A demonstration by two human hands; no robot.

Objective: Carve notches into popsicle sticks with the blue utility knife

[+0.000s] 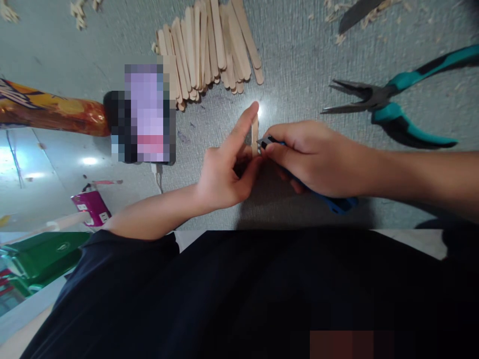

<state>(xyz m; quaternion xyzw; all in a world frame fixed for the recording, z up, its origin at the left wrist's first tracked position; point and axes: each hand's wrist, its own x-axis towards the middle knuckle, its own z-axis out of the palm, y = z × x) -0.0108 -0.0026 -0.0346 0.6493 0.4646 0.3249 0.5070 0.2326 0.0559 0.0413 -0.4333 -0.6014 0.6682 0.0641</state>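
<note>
Between the fingers of my left hand [232, 164] is a short pale wooden craft stick [255, 134], held upright on the grey table [209, 199]. My left index finger stretches along the stick to its far end, while thumb and other fingers pinch its near part. Closed round a blue utility knife [339, 203], my right hand [310, 154] has the thumb on top near the blade end. The short blade tip points left at the stick, close to my left fingertips. Whether the blade touches the wood I cannot tell. Some left fingers are hidden behind the thumb.
Many craft sticks [202, 50] lie in a row at the back. Teal-handled long-nose pliers [377, 97] lie open at the right, with a dark flat blade [355, 17] and shavings beyond. At left are a blurred-out phone [147, 109], a bottle [56, 107] and a purple box [92, 207].
</note>
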